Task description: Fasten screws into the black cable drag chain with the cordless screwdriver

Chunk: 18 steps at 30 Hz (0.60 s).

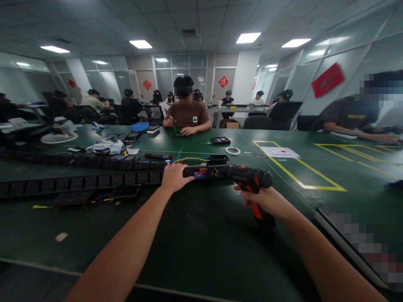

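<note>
The black power strip [201, 171] lies flat on the green worktop [195, 235], its long axis running left to right across the person's front, with coloured wires showing at its opened end. The left hand [174, 177] rests on it with fingers curled over its top, pinning it down. The right hand [265, 200] is wrapped tight around the grip of the cordless screwdriver [248, 181], whose barrel points left, in line with the strip and touching or just beside its right end.
</note>
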### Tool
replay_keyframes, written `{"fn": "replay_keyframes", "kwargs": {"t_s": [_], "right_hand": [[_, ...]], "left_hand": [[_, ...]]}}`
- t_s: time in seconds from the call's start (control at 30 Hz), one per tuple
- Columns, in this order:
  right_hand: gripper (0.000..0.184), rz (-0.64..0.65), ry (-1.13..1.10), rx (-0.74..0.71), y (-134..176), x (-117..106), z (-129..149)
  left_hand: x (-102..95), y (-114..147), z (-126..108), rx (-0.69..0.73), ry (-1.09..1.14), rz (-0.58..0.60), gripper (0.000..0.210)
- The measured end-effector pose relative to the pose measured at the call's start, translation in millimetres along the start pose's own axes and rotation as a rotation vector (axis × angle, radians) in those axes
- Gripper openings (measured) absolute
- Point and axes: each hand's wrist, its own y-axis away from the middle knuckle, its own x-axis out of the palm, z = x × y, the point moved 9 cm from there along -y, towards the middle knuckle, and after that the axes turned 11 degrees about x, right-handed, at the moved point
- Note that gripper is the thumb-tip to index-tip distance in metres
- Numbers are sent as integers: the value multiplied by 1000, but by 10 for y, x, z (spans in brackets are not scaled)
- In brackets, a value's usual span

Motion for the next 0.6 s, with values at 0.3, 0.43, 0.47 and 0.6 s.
{"fn": "replay_keyframes", "kwargs": {"t_s": [0.3,0.43,0.47,0.6], "right_hand": [[46,-22,34,9,-5,-19,-17],[44,-39,39,33,15,-26,-11],[45,-37,31,33,18,-25,-5],[47,4,21,18,13,-1,6]], "left_hand": [[2,4,-2,-6,10,15,58],[8,4,-4,-6,10,16,58],[8,4,-5,-6,10,16,58],[-1,5,-3,-5,4,4,57]]}}
